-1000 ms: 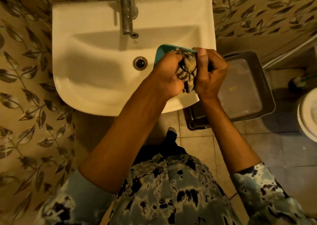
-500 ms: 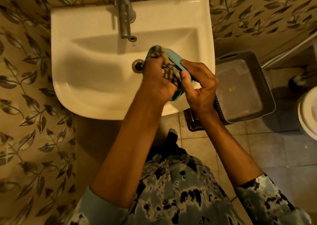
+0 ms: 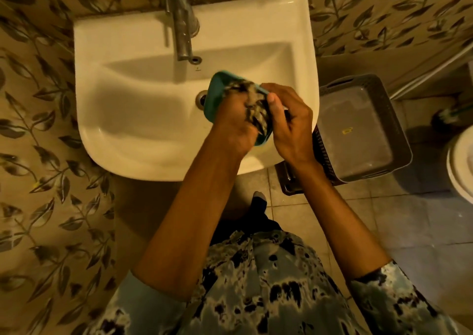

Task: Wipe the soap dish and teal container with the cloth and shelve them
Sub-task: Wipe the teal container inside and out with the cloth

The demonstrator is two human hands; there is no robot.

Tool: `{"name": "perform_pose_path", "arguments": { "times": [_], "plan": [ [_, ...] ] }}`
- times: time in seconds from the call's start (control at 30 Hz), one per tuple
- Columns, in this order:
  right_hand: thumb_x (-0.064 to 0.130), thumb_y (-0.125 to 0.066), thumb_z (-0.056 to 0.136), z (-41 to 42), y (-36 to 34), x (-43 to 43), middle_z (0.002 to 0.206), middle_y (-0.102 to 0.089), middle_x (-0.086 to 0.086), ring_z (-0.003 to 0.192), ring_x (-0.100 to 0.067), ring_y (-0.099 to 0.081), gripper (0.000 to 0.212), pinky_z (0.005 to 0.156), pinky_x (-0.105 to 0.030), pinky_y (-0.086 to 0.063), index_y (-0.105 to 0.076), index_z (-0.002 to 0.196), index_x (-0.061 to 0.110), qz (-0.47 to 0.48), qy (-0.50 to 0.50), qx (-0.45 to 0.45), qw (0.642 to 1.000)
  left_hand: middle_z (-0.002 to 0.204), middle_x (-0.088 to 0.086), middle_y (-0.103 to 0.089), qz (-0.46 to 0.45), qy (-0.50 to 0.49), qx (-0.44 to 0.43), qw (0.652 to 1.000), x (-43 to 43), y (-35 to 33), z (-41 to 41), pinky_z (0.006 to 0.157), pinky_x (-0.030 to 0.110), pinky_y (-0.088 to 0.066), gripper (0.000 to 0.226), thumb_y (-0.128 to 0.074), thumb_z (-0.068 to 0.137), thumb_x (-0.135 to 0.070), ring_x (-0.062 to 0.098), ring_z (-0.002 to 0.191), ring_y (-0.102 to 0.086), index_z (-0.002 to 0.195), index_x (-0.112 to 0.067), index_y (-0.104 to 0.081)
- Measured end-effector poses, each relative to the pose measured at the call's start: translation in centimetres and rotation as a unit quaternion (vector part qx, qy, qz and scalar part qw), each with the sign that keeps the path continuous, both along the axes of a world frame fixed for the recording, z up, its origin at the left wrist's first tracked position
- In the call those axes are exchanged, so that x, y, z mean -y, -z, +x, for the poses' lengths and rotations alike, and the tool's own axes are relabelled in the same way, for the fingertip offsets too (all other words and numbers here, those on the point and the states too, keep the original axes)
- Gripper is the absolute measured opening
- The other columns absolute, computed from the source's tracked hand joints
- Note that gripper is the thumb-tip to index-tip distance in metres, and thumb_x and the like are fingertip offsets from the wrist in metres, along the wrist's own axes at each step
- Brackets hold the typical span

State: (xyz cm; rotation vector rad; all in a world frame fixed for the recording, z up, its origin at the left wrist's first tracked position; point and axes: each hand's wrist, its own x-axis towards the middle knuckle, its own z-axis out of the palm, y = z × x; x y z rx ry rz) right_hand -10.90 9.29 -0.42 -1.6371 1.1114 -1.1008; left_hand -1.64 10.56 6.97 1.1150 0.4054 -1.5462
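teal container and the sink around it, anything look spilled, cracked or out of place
Nothing stands out. The teal container is held tilted over the sink: the right hand holds it while the left hand presses the cloth against it. No crack or spill shows; the hands hide part of it.

- A white ceramic sink (image 3: pixel 143 135) is mounted against the wall.
- A metal tap (image 3: pixel 183 27) stands at its back rim, with the spout reaching over the basin.
- A round drain (image 3: pixel 201 98) sits mid-basin, partly hidden.
- A grey lattice-sided basket (image 3: pixel 399 135) sits just right of the sink, with a small yellow sticker (image 3: pixel 347 131) on its bottom.
- A darker basket (image 3: pixel 288 181) lies under it.
- Leaf-patterned wall tiles (image 3: pixel 38 130) surround the sink.
- Pale square floor tiles (image 3: pixel 409 219) lie below.
- A white rounded fixture (image 3: pixel 462 163) shows at the right edge, near a blurred brush (image 3: pixel 445 114).
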Motion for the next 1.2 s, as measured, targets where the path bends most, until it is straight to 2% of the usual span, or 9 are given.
{"name": "perform_pose_path", "arguments": {
  "times": [0.17,0.4,0.57,0.63,0.73,0.87,0.93,1.03,1.2],
  "plan": [
    [0.018,-0.029,0.104,-0.7,-1.5,2.0,0.103,-0.064,-0.014,0.102,-0.024,-0.059,0.037,0.093,-0.044,-0.047,-0.062,0.107,0.003,0.101,-0.038,-0.042,0.993,0.101,0.01,-0.065,-0.085,0.245,0.29,0.921,-0.5,1.0,-0.4,0.094,0.046,-0.052,0.025,-0.045,0.092,0.003,0.026,0.098,-0.063,0.097,-0.017,-0.06],
    [0.047,-0.033,0.099,-1.1,-1.3,2.0,0.102,-0.063,0.006,0.099,-0.008,-0.061,0.034,0.079,-0.021,-0.048,-0.055,0.111,0.024,0.252,-0.028,-0.051,0.966,0.108,0.02,-0.065,-0.059,0.32,0.286,0.901,0.1,1.5,-0.8,0.092,0.051,-0.053,0.026,-0.041,0.092,0.005,0.035,0.103,-0.063,0.103,-0.01,-0.059],
    [0.053,-0.03,0.099,-1.0,-1.6,3.7,0.087,-0.071,-0.003,0.088,-0.018,-0.067,0.053,0.083,-0.032,-0.05,-0.068,0.083,0.019,0.265,-0.056,-0.121,0.955,0.092,0.016,-0.067,-0.047,0.241,0.263,0.933,0.7,1.9,-1.5,0.079,0.039,-0.056,0.021,-0.045,0.092,0.003,0.03,0.087,-0.066,0.088,-0.009,-0.062],
    [0.052,-0.03,0.099,-1.0,-2.1,4.8,0.084,-0.07,-0.006,0.085,-0.02,-0.065,0.056,0.085,-0.037,-0.05,-0.064,0.079,0.013,0.229,-0.056,-0.171,0.957,0.099,0.014,-0.067,-0.075,0.292,0.497,0.814,0.4,2.1,-0.9,0.081,0.035,-0.054,0.015,-0.056,0.086,-0.002,0.028,0.092,-0.064,0.098,-0.007,-0.062],
    [0.054,-0.031,0.098,-1.3,-3.2,6.7,0.092,-0.069,-0.009,0.088,-0.022,-0.063,0.053,0.086,-0.037,-0.049,-0.063,0.082,0.015,0.198,-0.063,-0.216,0.954,0.114,0.015,-0.063,-0.178,0.344,0.81,0.44,-0.6,3.1,0.4,0.081,0.033,-0.049,0.041,-0.071,0.076,-0.012,0.029,0.101,-0.058,0.116,-0.008,-0.06],
    [0.054,-0.034,0.097,-1.4,-4.2,7.8,0.103,-0.069,-0.011,0.094,-0.024,-0.062,0.056,0.084,-0.036,-0.048,-0.066,0.098,0.009,0.173,-0.093,-0.252,0.948,0.116,0.013,-0.066,-0.285,0.423,0.856,0.088,0.0,4.6,2.9,0.078,0.039,-0.05,0.028,-0.061,0.082,-0.019,0.035,0.106,-0.061,0.109,-0.011,-0.067],
    [0.055,-0.033,0.097,-0.9,-4.4,7.9,0.099,-0.066,-0.007,0.092,-0.023,-0.06,0.053,0.08,-0.034,-0.048,-0.063,0.094,0.012,0.145,-0.093,-0.27,0.947,0.11,0.01,-0.069,-0.216,0.448,0.867,0.007,0.3,4.8,3.0,0.079,0.036,-0.05,0.022,-0.059,0.084,-0.019,0.031,0.107,-0.062,0.102,-0.012,-0.069],
    [0.052,-0.034,0.098,0.1,-4.5,7.9,0.085,-0.059,0.0,0.079,-0.017,-0.054,0.045,0.062,-0.023,-0.039,-0.06,0.087,0.018,0.068,-0.066,-0.275,0.957,0.108,0.012,-0.068,-0.089,0.507,0.857,0.036,0.0,4.1,1.2,0.085,0.035,-0.049,0.023,-0.061,0.085,-0.02,0.031,0.112,-0.057,0.105,-0.009,-0.066],
    [0.044,-0.038,0.099,0.8,-4.1,6.7,0.092,-0.066,-0.006,0.086,-0.02,-0.058,0.043,0.08,-0.031,-0.049,-0.066,0.095,0.012,0.003,-0.029,-0.234,0.972,0.121,0.016,-0.06,-0.053,0.593,0.734,0.327,0.6,3.5,-0.2,0.095,0.041,-0.045,0.036,-0.061,0.087,-0.022,0.035,0.114,-0.054,0.119,-0.007,-0.053]
  ]
}}
